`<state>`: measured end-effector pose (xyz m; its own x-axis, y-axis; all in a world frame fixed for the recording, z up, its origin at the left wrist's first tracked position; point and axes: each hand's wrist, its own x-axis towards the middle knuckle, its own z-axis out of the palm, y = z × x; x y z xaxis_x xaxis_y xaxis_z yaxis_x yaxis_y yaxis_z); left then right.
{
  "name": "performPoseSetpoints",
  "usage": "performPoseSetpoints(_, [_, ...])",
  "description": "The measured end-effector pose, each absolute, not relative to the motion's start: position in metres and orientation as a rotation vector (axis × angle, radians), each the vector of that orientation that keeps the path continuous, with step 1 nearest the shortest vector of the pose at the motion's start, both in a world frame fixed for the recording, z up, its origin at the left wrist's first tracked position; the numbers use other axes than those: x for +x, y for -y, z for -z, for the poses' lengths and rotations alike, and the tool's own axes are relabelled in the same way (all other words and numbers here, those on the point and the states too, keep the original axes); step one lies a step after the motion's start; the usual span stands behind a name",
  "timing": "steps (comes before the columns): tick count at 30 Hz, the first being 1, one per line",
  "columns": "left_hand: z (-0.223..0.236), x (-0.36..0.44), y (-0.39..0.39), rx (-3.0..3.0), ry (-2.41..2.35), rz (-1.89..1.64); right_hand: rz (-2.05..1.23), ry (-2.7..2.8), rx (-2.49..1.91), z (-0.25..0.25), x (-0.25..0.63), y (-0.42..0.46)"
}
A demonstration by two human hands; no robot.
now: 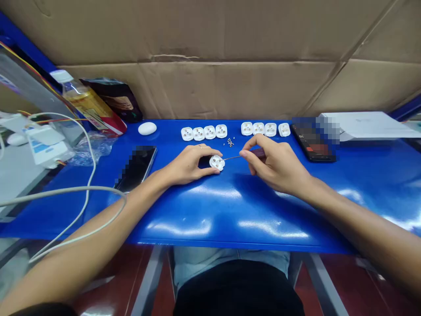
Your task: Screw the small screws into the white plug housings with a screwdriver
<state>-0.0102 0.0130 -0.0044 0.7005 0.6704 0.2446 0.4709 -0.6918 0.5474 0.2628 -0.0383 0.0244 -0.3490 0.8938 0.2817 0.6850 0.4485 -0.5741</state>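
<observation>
My left hand [194, 164] pinches a small round white plastic housing [217, 163] between thumb and fingers, low over the blue tabletop. Metal contacts show in its upturned face. In my right hand [271, 160] is a screwdriver [234, 157], its thin shaft pointing left and its tip at the housing. Most of the handle is hidden by my fingers. Just beyond lies a small heap of loose screws [230, 142]. Several similar white housings stand in two rows behind, a left row [204, 132] and a right row [265, 129].
On the left are a phone [136, 169], a white oval object [147, 128], a drink bottle [90, 105], a dark pouch [115, 98] and crumpled clear plastic [92, 149]. White cables [88, 166] loop over my left forearm. A second phone [312, 142] and white box [365, 125] sit right. Cardboard [230, 87] lines the back.
</observation>
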Motion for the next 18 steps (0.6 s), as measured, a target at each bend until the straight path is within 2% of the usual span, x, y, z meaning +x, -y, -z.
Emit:
performPoseSetpoints(7, [0.006, -0.009, -0.016, 2.428, -0.908, -0.603, -0.491, 2.185, -1.089, -0.021, 0.269, 0.032])
performPoseSetpoints(18, [0.01, -0.01, -0.016, 2.476, -0.883, -0.637, -0.517, 2.087, -1.251, -0.023, 0.258, 0.04])
